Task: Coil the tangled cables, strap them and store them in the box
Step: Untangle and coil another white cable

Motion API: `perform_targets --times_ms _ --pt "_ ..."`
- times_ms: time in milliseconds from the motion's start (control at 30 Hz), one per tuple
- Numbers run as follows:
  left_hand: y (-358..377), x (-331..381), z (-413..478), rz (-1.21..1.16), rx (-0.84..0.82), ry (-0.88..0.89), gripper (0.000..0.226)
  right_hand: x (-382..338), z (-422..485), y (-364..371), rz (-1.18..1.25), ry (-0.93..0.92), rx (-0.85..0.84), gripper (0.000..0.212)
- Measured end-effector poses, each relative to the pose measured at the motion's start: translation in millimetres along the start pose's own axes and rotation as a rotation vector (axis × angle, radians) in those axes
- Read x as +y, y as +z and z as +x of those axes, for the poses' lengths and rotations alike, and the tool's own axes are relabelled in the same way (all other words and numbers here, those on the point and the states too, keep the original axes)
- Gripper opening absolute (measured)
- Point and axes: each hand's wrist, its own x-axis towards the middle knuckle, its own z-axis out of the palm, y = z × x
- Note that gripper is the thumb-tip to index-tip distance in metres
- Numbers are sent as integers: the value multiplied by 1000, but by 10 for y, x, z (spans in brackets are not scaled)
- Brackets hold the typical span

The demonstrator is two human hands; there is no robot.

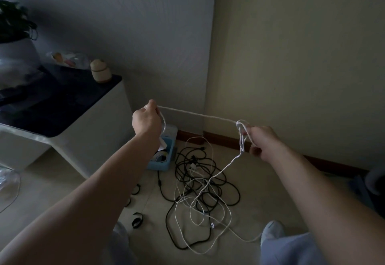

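Observation:
A white cable [200,115] runs taut between both raised hands. My left hand [146,122] pinches one end of it, and a short loop hangs down under the fingers. My right hand [262,142] grips a few small white loops, from which the cable drops to the floor. There it joins a tangle of black and white cables [200,189] on the tiles. A blue box [164,165] stands on the floor under my left wrist, with a coiled cable inside. Black straps [136,220] lie on the tiles at lower left.
A white side table [68,129] with a dark top stands at the left, carrying a small jar [100,71], a plant pot and bags. The room's corner and a brown skirting board [227,139] lie behind the cables. A dark object sits at the right edge.

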Motion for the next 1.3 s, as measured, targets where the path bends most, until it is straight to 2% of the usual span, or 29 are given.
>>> perform_targets --times_ms 67,133,200,267,300,367,400,467,500,633,767,867,933,1033,1100,1200,1300 --pt "28 -28 -24 -2 -10 0 33 24 -1 29 -13 -26 43 25" --pt "47 -39 -56 21 -106 -26 39 19 -8 25 -210 -133 89 23" --pt "68 -21 -128 -24 -289 -99 43 -25 -52 3 -561 -262 113 25" --pt "109 7 -231 -139 -507 -201 48 -85 -155 37 -694 -395 120 21" --pt "141 13 -295 -172 -613 -244 52 -116 -240 88 -642 -474 68 36" --pt "208 13 -413 -188 -786 -291 57 -184 -448 245 -442 -647 -173 55" --pt "233 18 -456 -192 -843 -305 59 -207 -567 332 -335 -675 -336 53" --pt "242 49 -498 -185 -921 -318 62 -187 -734 483 -147 -625 -589 32" --pt "229 73 -496 -170 -956 -320 62 -167 -734 522 -79 -610 -620 31" --pt "133 171 -446 -154 -1104 -364 54 -220 -665 446 28 -549 -549 32" --pt "32 286 -418 -369 -1246 -424 51 -175 -595 377 -24 -562 -558 33" --pt "-5 325 -387 -623 -1208 -426 51 -91 -652 471 -48 -498 -570 36" --pt "-6 335 -374 -745 -1080 -390 46 -45 -668 550 -76 -425 -598 33" --pt "-8 321 -332 -832 -847 -322 35 46 -687 628 -142 -383 -727 31" --pt "12 294 -327 -694 -773 -167 33 78 -703 661 -80 -368 -782 29" --pt "101 191 -364 -224 -649 221 28 31 -773 730 41 -381 -813 20" --pt "136 55 -371 170 -595 471 19 -34 -798 723 155 -381 -813 17"
